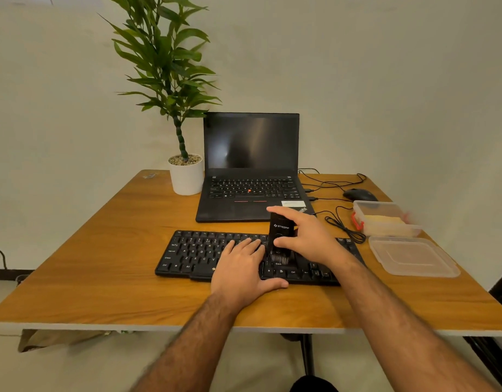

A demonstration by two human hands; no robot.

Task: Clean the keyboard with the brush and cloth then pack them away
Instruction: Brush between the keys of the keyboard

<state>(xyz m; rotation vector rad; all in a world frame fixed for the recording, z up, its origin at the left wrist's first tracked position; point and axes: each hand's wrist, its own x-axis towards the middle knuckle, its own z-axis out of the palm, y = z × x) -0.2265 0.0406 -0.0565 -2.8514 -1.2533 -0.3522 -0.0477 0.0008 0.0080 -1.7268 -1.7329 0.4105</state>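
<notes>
**Brush upright on the keys, right hand gripping**

Right hand (306,236) curled round the black brush (281,236) — thumb on the near face, fingers over the top. Brush stands nearly upright, long axis vertical, bristles down and touching the keys right of centre. Left hand (244,267) lies flat on the keyboard (193,256), fingers straight and together, thumb along the front edge — holding nothing. Keyboard runs left to right across the wooden table (102,278), near its front. Behind it an open laptop (251,165), screen dark. Plant pot (186,176) left of the laptop. To the right: mouse (360,195), clear container (385,219) with something yellow inside, its lid (411,257) lying apart beside the keyboard.
</notes>
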